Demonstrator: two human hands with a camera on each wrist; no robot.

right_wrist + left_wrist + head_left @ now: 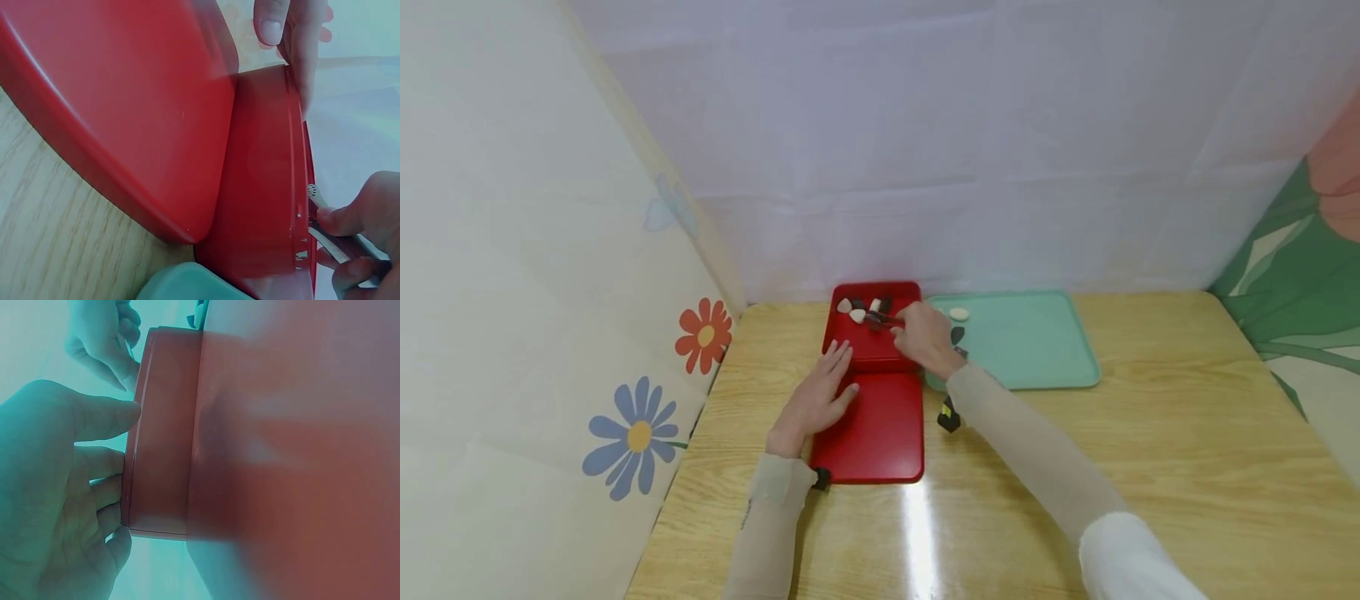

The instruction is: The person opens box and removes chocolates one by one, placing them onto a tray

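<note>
My right hand (925,337) grips metal tongs (340,244) by their arms, and the tips reach down into an open red box (880,364). Inside that box lie white stones (857,316) and dark stones (886,303), close around the tong tips. My left hand (812,404) rests at the box's near left corner with its fingers extended, and the thumb (109,417) touches the rim in the left wrist view. In front of the box lies a flat red lid (876,433), against its near wall and partly under the left hand.
To the right of the red box a teal tray (1030,342) lies on the wooden table (1150,400). On its left side are a white stone (959,314) and a dark stone (957,335). A cloth-covered wall (887,225) rises behind, with a flowered wall (640,437) at left.
</note>
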